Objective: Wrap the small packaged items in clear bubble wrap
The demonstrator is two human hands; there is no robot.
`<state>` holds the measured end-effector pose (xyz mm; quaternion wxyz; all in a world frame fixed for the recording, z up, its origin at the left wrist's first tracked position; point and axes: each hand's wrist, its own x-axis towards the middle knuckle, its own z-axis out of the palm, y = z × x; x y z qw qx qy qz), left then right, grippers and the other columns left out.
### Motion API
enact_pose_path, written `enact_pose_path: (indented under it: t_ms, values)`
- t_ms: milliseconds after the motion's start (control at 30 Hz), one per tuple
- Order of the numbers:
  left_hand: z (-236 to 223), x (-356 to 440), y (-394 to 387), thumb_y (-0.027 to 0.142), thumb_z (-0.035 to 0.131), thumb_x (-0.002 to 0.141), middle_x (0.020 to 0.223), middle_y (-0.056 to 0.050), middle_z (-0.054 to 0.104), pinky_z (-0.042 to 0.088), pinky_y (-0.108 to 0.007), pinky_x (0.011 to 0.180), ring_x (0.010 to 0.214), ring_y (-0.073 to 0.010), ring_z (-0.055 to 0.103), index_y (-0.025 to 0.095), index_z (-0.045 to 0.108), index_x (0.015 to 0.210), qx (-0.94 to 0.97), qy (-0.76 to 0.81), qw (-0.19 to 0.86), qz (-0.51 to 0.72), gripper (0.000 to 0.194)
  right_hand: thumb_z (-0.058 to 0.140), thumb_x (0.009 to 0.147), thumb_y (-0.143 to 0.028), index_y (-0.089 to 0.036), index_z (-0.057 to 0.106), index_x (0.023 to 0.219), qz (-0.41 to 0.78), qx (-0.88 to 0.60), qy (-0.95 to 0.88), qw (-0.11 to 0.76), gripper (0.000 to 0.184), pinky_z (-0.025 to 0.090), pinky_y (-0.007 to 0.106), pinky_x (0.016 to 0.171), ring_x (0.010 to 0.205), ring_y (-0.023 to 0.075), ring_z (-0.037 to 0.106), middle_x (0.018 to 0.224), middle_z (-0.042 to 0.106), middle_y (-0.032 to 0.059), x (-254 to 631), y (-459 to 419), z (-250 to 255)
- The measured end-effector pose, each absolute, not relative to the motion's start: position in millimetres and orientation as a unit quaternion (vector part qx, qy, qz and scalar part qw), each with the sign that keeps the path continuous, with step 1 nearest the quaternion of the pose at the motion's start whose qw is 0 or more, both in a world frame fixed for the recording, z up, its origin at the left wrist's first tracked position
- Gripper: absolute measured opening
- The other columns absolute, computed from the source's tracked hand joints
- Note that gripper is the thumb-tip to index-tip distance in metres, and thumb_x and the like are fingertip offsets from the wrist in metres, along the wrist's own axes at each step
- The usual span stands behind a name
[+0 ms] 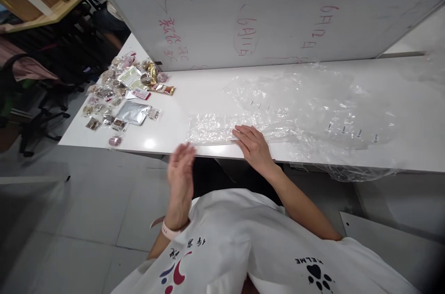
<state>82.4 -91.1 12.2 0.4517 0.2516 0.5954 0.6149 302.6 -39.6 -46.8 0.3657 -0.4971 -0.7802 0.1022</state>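
Note:
A folded strip of clear plastic film (208,128) lies along the front of the white table. My right hand (255,148) rests on this strip with its fingers stretched out, pressing it against the tabletop. To the right the same kind of crinkled clear plastic (333,104) spreads wide and hangs partly over the front edge. My left hand (181,166) is raised near the table edge, just off the strip's left end, a little blurred. Its palm is turned up and nothing shows in it.
Many small wrapped packets (107,92) are heaped at the table's left end, with a silver pouch (133,112) beside them. A whiteboard (271,15) with red writing stands along the back. An office chair (45,113) and a person's leg (109,25) are at the far left.

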Motion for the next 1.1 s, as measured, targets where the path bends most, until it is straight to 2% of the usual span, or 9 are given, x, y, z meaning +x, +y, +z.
enact_pose_path:
  t_ms: [100,200,367,533,600,700,767,900,1100]
  values:
    - [16.5,109.5,-102.3,0.026,0.071,0.078,0.122,-0.015,0.067,0.049,-0.044,0.11,0.123,-0.028,0.063,0.015,0.064,0.106,0.136,0.482,0.682,0.533,0.031,0.043,0.103,-0.027,-0.025,0.065,0.13,0.109,-0.497,-0.779,0.367,0.035,0.043,0.051,0.111,0.129,0.0252,0.055,0.134,0.065,0.0065,303.1,-39.7,-46.7]
    - [13.8,120.5,-83.2,0.023,0.065,0.082,0.113,-0.013,0.07,0.049,-0.04,0.112,0.123,-0.0247,0.063,0.016,0.063,0.093,0.116,0.463,0.701,0.53,0.013,0.044,0.103,-0.027,-0.024,0.066,0.129,0.11,-0.493,-0.782,0.367,0.034,0.043,0.05,0.111,0.129,0.0253,0.055,0.134,0.065,0.0072,303.7,-39.9,-45.2]
    - [0.5,130.0,-53.5,0.029,0.063,0.086,0.103,-0.009,0.071,0.051,-0.041,0.109,0.117,-0.0216,0.065,0.017,0.057,0.085,0.228,0.518,0.64,0.52,0.013,0.043,0.102,-0.025,-0.026,0.066,0.129,0.115,-0.495,-0.779,0.367,0.035,0.044,0.051,0.11,0.128,0.0252,0.056,0.134,0.065,0.0063,303.1,-39.9,-44.3]
    - [-10.7,165.4,-62.6,0.043,0.048,0.1,0.147,-0.008,0.054,0.038,-0.041,0.12,0.142,-0.0216,0.046,0.023,0.055,0.131,0.432,0.505,0.522,0.535,0.038,0.04,0.102,-0.02,-0.024,0.066,0.127,0.121,-0.492,-0.779,0.369,0.036,0.04,0.05,0.114,0.131,0.0245,0.053,0.135,0.064,0.0069,303.8,-40.6,-43.1]
    - [-14.2,179.2,-65.2,0.044,0.04,0.103,0.161,-0.005,0.036,0.026,-0.041,0.126,0.151,-0.0205,0.03,0.028,0.044,0.147,0.528,0.486,0.487,0.498,0.046,0.038,0.102,-0.021,-0.021,0.069,0.117,0.133,-0.484,-0.778,0.377,0.035,0.044,0.048,0.11,0.123,0.025,0.058,0.124,0.069,0.0097,305.7,-41.0,-42.2]
    - [-19.1,189.7,-62.7,0.04,0.032,0.105,0.165,-0.005,0.027,0.008,-0.047,0.129,0.154,-0.0203,0.021,0.029,0.028,0.157,0.657,0.459,0.412,0.434,0.053,0.038,0.102,-0.025,-0.02,0.07,0.09,0.157,-0.485,-0.762,0.4,0.035,0.054,0.04,0.086,0.091,0.0233,0.064,0.089,0.07,0.009,308.4,-41.8,-41.9]
    - [-22.4,189.6,-58.7,0.039,0.031,0.106,0.164,-0.006,0.03,0.006,-0.049,0.129,0.154,-0.0209,0.021,0.028,0.026,0.158,0.713,0.452,0.359,0.4,0.053,0.041,0.1,-0.027,-0.021,0.067,0.08,0.16,-0.496,-0.742,0.421,0.034,0.053,0.036,0.073,0.078,0.0218,0.061,0.077,0.066,0.007,309.2,-42.8,-42.9]
    - [-29.3,181.2,-50.9,0.035,0.032,0.105,0.159,-0.007,0.04,0.014,-0.05,0.127,0.152,-0.021,0.027,0.029,0.037,0.153,0.766,0.438,0.306,0.358,0.049,0.043,0.094,-0.018,-0.023,0.069,0.079,0.155,-0.523,-0.709,0.447,0.03,0.052,0.037,0.073,0.073,0.0211,0.06,0.072,0.066,0.0044,310.2,-44.7,-45.0]
    - [-38.9,181.0,-42.6,0.026,0.037,0.103,0.139,-0.009,0.062,0.027,-0.049,0.122,0.14,-0.0207,0.048,0.025,0.056,0.13,0.763,0.451,0.261,0.382,0.033,0.043,0.095,-0.017,-0.024,0.073,0.1,0.142,-0.529,-0.694,0.468,0.031,0.055,0.042,0.081,0.088,0.0233,0.065,0.092,0.074,0.0055,309.8,-56.4,-46.6]
